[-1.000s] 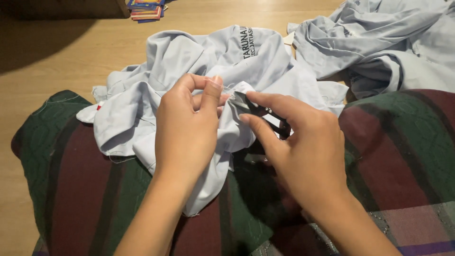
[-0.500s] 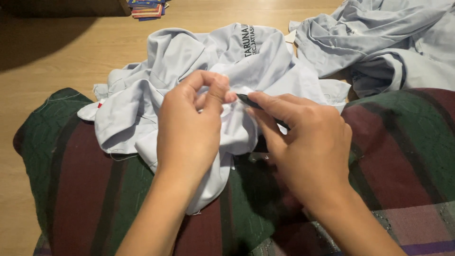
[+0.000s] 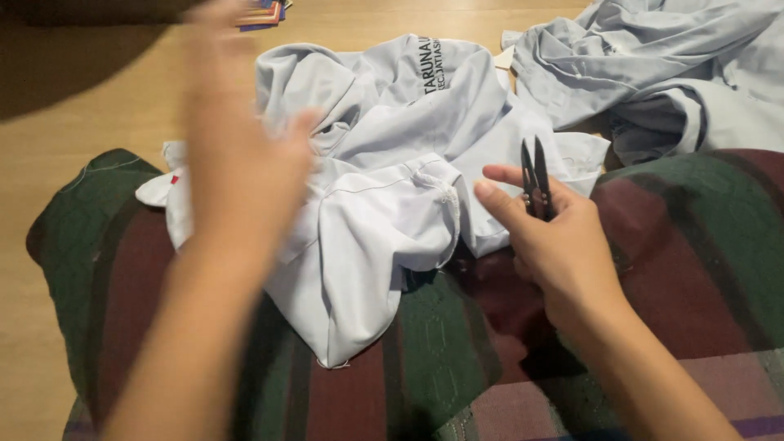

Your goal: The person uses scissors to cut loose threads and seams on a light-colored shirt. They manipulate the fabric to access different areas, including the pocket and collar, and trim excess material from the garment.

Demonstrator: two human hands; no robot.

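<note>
A pale grey-white shirt (image 3: 392, 155) with dark printed lettering lies crumpled across my lap, over a dark green and maroon striped cloth (image 3: 678, 269). My right hand (image 3: 555, 237) holds small black thread snips (image 3: 535, 175), blades pointing up, just right of the shirt. My left hand (image 3: 237, 155) is lifted above the shirt's left part, blurred with motion, fingers spread and holding nothing.
A second pale grey garment (image 3: 653, 65) is heaped at the upper right on the wooden floor (image 3: 98, 114). A small stack of colourful items (image 3: 263, 12) lies at the top edge. A dark shadow covers the upper left corner.
Both hands have let go of the bunched shirt fabric. My left hand rose up and to the left; my right hand drew back to the right with the snips.
</note>
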